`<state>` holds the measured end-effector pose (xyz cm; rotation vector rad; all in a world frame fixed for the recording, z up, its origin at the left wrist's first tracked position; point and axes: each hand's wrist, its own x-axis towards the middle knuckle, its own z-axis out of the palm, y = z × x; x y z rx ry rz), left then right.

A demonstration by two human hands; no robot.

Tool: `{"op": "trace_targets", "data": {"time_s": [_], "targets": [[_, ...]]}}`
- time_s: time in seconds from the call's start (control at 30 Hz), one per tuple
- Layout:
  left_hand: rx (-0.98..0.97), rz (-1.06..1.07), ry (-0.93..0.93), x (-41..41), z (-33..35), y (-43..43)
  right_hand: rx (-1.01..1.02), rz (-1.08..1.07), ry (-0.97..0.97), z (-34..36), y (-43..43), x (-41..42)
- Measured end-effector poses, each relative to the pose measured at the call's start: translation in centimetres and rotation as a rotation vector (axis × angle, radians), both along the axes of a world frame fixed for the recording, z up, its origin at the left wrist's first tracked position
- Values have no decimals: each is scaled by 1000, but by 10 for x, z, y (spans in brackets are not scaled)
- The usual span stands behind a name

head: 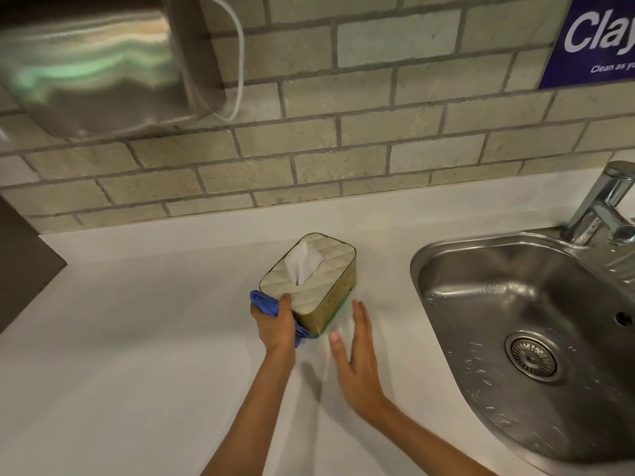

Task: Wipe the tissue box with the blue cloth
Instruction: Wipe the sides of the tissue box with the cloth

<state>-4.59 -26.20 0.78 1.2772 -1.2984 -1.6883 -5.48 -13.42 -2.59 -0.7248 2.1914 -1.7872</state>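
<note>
The tissue box (pixel 319 269) stands on the white counter (pixel 137 338), cream quilted on top with yellow-green sides and a white tissue sticking up from its slot. My left hand (pixel 275 324) grips the blue cloth (pixel 264 304) and presses it against the box's near left corner; part of the cloth hangs below my palm. Just right of the box's near end, my right hand (pixel 354 359) hovers flat with fingers straight, holding nothing and apart from the box.
A steel sink (pixel 515 304) with water drops and a drain lies to the right, with a chrome tap (pixel 604 207) behind it. A steel dispenser (pixel 96 63) hangs on the brick-tile wall at upper left. A dark panel (pixel 24 262) borders the counter's left.
</note>
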Motion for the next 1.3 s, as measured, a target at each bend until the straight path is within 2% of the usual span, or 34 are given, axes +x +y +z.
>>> {"op": "trace_targets", "data": {"time_s": [0.1,0.27,0.5,0.73,1.0,1.13,1.3], "targets": [[-36,-122,-37,2,3,-18,-26,-101,-58,3,13,-36],[-72,-252,-51,-3,8,-38,55,-112,-120,9,16,-89],[-57,-222,25,6,-5,-27,182,74,-201,9,2,-126],[-83,-239,18,10,-7,-10,113,74,-158,11,2,-119],[-41,-304,-159,13,23,-33,252,-102,25,37,13,-113],[-4,-364,-260,18,36,-44,297,-158,1,49,15,-112],[29,-434,-342,23,51,-52,267,-131,-123,56,16,-105]]}}
